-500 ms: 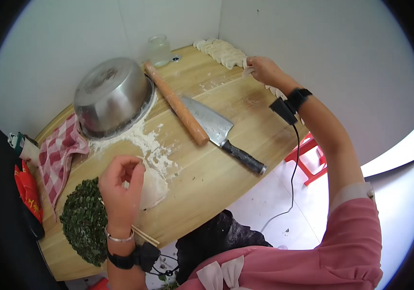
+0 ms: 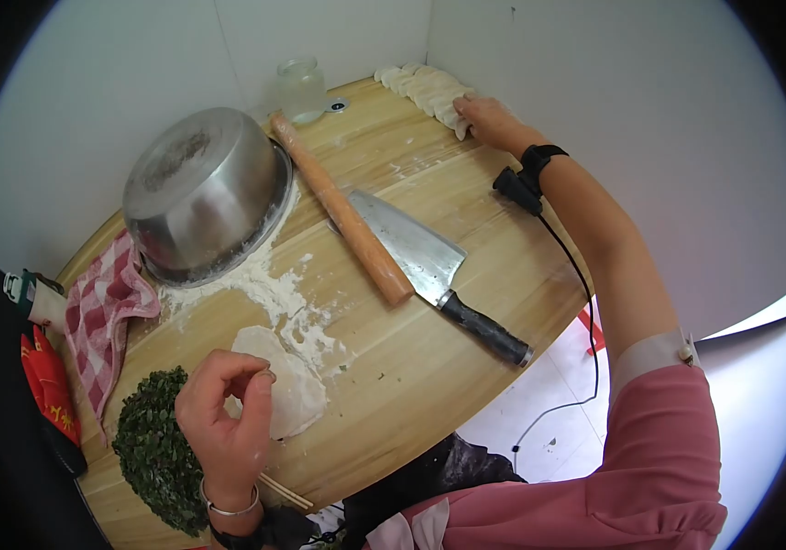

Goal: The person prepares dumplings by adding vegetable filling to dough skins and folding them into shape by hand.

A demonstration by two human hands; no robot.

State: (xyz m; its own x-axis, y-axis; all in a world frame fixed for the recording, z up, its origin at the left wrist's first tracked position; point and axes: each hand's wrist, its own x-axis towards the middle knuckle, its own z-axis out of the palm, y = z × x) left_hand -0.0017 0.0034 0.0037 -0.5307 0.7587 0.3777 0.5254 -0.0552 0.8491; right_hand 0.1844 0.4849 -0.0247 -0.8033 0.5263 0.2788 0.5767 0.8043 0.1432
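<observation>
At the far end of the table, my right hand (image 2: pixel 492 121) grips a pale folded dumpling (image 2: pixel 460 130) at the end of a row of dumplings (image 2: pixel 420 89). My left hand (image 2: pixel 228 417) hovers at the near left, thumb and fingertips curled together in a pinch; whatever they hold, if anything, is hidden. Partly behind that hand, a thin round dough wrapper (image 2: pixel 290 390) lies flat on the table. A heap of chopped greens (image 2: pixel 159 458) stands left of the wrist, and two chopsticks (image 2: pixel 285 492) stick out from under it.
A rolling pin (image 2: pixel 347 220) lies across the blade of a cleaver (image 2: pixel 416 252). Behind are an overturned metal basin (image 2: pixel 205 197), a glass jar (image 2: pixel 301 90) and scattered flour (image 2: pixel 274 289). A checked cloth (image 2: pixel 109 312) hangs at the left edge. A cable (image 2: pixel 585 284) trails from the right wrist.
My right hand has brought the dumpling down against the end of the row. The left hand keeps its pinch, and more of the wrapper shows beside it. The view has shifted slightly.
</observation>
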